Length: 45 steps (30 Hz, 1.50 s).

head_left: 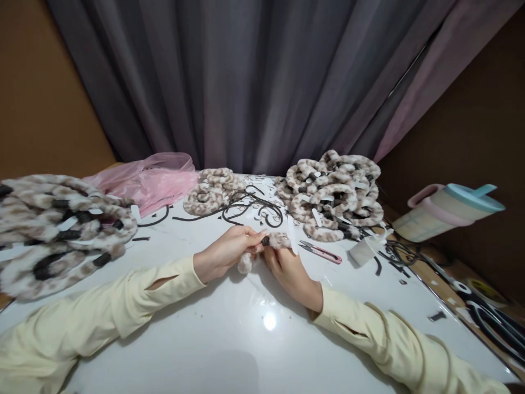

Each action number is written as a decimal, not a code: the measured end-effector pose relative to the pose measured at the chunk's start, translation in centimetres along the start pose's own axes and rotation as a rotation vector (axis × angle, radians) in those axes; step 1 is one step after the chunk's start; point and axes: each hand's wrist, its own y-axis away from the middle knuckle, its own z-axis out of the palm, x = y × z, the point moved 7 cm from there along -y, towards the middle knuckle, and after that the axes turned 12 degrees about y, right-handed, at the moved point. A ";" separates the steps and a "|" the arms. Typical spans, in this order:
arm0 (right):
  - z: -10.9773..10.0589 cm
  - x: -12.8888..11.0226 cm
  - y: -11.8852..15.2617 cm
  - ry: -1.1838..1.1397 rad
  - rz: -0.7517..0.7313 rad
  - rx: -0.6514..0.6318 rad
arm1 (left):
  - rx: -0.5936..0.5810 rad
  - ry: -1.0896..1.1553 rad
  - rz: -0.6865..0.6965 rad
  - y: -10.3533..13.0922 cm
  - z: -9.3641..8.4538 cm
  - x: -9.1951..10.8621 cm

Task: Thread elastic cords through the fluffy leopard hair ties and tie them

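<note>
Just left of the pink snips (328, 254), the left hand (225, 249) and right hand (290, 274) both pinch a furry piece (279, 239). I'd say they're working its dark band (266, 241); next wants a steady pinch.

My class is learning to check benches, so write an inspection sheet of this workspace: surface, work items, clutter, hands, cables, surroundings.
Surface: glossy white table.
Work items: furry piece with a dark band; furry rings piled left and right; pink snips.
Clutter: pink bag, white bottle, dark scraps.
Hands: left hand and right hand both hold the furry piece.
Cables: loose black cords; whether any is a cable cannot be told.
Surroundings: grey curtain behind, lidded cup at right.
</note>
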 end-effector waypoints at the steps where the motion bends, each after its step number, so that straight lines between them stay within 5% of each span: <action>1: 0.0 0.1 0.0 -0.008 0.002 0.004 | 0.018 -0.032 0.030 0.1 0.0 0.2; 9: -0.3 0.4 -0.8 -0.101 0.076 -0.040 | 0.118 -0.273 0.309 0.6 0.1 1.6; 15: -0.3 0.1 -1.1 -0.220 0.139 -0.071 | 0.036 -0.328 0.382 0.7 0.5 0.9; 19: -0.4 -0.3 -0.8 -0.353 0.167 -0.102 | -0.015 -0.560 0.543 1.5 1.0 1.2; 21: -0.2 -0.5 -0.4 -0.439 0.185 -0.150 | -0.031 -0.754 0.722 2.0 1.3 1.9; 26: 0.8 -1.5 0.8 -0.653 0.224 -0.345 | -0.184 -1.279 1.441 4.7 3.2 2.8; 30: 1.0 -2.2 1.1 -0.906 0.312 -0.447 | -0.156 -1.472 1.674 5.3 3.4 3.0; 36: 1.0 -2.3 1.0 -1.072 0.347 -0.480 | -0.105 -1.523 1.692 5.7 3.7 3.1; 45: 1.1 -2.3 0.9 -1.012 0.289 -0.481 | -0.203 -1.564 1.600 5.0 3.6 2.6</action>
